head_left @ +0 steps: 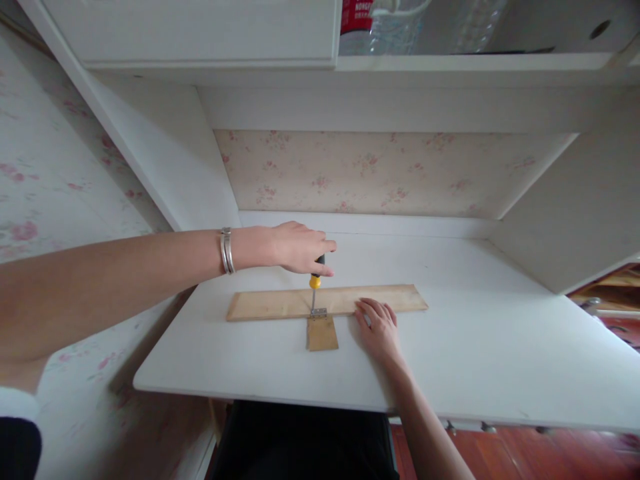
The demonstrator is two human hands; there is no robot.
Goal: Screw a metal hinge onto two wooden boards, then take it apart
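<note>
My left hand (304,248) is closed around the black and yellow handle of a screwdriver (315,283), which stands upright. Its tip meets a small metal hinge (319,312) at the near edge of a long wooden board (273,305). A small square wooden piece (323,333) lies on the near side of the hinge, against the board. To the right, my right hand (379,327) rests on the board's near edge with its fingers stretched out and slightly bent, holding nothing. The screw under the screwdriver tip is too small to make out.
The board lies on a white desk (480,347) with a rounded front left corner. Above hangs a white cabinet (210,33), with plastic bottles (395,30) on its open shelf. Side panels enclose the desk left and right. A black seat (307,440) shows below the front edge.
</note>
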